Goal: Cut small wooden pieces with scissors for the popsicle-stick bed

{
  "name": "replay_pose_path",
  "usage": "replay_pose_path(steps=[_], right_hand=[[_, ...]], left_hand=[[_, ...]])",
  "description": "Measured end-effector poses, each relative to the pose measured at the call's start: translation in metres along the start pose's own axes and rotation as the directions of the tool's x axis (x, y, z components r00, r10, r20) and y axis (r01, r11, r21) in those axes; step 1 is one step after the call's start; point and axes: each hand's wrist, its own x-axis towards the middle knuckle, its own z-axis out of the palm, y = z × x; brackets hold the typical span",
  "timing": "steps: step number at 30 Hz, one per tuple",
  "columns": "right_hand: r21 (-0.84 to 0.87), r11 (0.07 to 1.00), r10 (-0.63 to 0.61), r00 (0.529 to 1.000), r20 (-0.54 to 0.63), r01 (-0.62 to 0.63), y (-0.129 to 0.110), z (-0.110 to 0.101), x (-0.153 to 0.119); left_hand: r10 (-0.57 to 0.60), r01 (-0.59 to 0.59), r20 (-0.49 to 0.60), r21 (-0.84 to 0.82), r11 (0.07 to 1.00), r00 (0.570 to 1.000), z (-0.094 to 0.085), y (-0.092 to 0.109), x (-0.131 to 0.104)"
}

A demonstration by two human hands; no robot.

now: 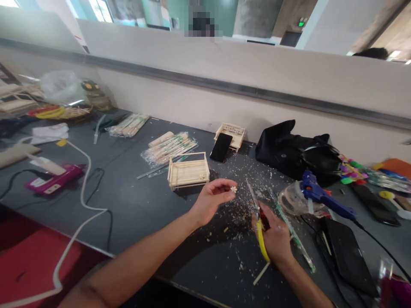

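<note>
Between the thumb and fingers of my left hand [213, 199] is a small pale flower-shaped piece [234, 189]. My right hand [274, 235] is wrapped round scissors [262, 241] with yellow handles, their blades pointing up and away toward the back of the table. Just beyond my left hand stands a small frame [189, 171] built of thin wooden sticks, with a tiny piece at its right front corner. A black phone [221, 147] leans on a small wooden-stick bench [236, 131] behind it. Small pale scraps lie scattered around both hands.
A blue glue gun [327, 199] rests on a clear round container [290, 199] at right, near a black bag [285, 149]. Bagged sticks [173, 147] lie behind the frame. A pink power strip [54, 179] and white cable [86, 171] are at left.
</note>
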Motion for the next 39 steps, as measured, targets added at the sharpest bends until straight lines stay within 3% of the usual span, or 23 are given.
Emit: replay_pose_path(steps=[12,39], right_hand=[[-0.036,0.99,-0.131,0.991,0.036,0.133,-0.005,0.0,-0.002],[-0.077,0.983,-0.156,0.983,0.095,0.164,-0.009,-0.007,-0.001]], left_hand=[[-0.03,0.036,0.08,-0.074,0.997,0.996,0.005,0.001,-0.003],[0.012,-0.007,0.102,-0.053,0.999,0.995,0.002,0.001,-0.004]])
